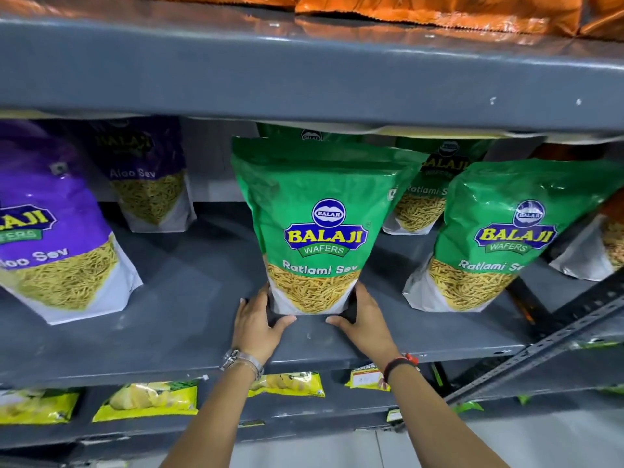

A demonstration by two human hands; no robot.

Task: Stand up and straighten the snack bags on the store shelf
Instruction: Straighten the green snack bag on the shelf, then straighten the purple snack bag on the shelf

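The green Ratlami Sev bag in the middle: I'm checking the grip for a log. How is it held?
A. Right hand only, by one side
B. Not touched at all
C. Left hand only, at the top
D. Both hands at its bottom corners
D: the left hand and right hand cup the bottom corners of the green Ratlami Sev bag, which stands upright on the grey metal shelf.

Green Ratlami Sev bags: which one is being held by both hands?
The front centre green bag, with the left hand and right hand at its base. The other green bags stand untouched to its right and behind.
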